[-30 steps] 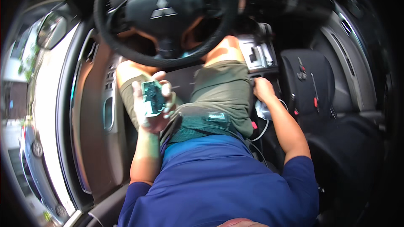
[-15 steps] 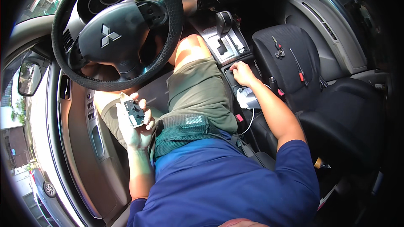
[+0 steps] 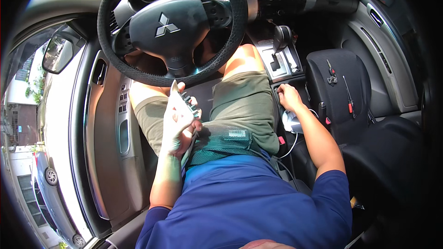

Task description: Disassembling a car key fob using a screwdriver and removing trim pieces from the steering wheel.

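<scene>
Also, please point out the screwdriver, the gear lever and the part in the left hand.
Screwdriver (image 3: 350, 108): head view, red handle.
Gear lever (image 3: 282, 38): head view, black knob.
Held part (image 3: 188, 102): head view, knobbed side.

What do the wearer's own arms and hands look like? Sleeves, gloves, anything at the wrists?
The left sleeve and right sleeve are short, plain dark blue, matching the shirt, and end near the elbows. Left hand and right hand are ungloved. No watch or band shows at either wrist. Rings: can't tell, fingers partly hidden.
</scene>
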Tool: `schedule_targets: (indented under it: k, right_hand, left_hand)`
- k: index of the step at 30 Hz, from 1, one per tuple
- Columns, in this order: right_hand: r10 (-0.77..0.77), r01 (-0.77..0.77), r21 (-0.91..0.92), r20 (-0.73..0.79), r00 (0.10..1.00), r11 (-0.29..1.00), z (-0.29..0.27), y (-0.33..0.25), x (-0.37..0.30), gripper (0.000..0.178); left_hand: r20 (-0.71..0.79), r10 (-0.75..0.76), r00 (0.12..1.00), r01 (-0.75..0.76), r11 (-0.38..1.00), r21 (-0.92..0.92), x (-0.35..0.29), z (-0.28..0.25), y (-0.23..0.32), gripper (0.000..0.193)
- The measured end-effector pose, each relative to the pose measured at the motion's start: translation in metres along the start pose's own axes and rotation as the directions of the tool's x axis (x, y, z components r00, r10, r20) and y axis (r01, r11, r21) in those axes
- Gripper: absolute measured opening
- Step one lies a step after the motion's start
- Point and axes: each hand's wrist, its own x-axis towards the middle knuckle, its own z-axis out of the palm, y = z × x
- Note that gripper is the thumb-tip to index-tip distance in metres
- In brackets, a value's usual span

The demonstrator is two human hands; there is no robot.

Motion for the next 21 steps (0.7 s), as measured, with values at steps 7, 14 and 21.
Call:
schedule_targets:
  k: [7, 14, 21]
  right_hand:
    - [-0.059, 0.060, 0.023, -0.054, 0.997, 0.998, 0.002, -0.006, -0.001, 0.015]
    - [-0.058, 0.064, 0.096, -0.061, 0.996, 0.993, 0.005, 0.005, 0.000, 0.016]
    - [-0.055, 0.060, 0.077, -0.063, 0.996, 0.995, 0.004, 0.003, 0.002, 0.020]
  left_hand:
    - [0.009, 0.092, 0.996, -0.093, 0.986, 0.141, -0.005, 0.001, 0.010, 0.122]
    - [0.052, 0.337, 0.940, -0.297, 0.735, 0.610, 0.001, -0.008, 0.039, 0.106]
    - [0.514, 0.627, 0.585, -0.310, -0.413, 0.856, 0.060, -0.036, 0.158, 0.088]
